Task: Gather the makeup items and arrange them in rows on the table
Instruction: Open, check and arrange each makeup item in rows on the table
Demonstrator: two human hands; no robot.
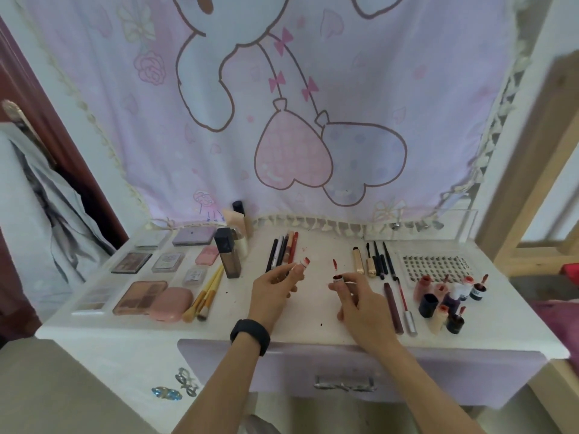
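Note:
Over the middle of the white table, my left hand grips a small lip-gloss tube with its red open neck pointing up. My right hand pinches the tube's cap, and the red applicator wand sticks up from it. The two hands are a short gap apart. Eyeshadow palettes lie in rows at the left beside brushes. Pencils lie side by side at the back centre. Gold mascara tubes and liners lie right of centre.
A cluster of small open lip-gloss bottles stands at the right, in front of a false-lash card. Foundation bottles stand at the back. A pink cartoon curtain hangs behind. A drawer is below the table's front edge.

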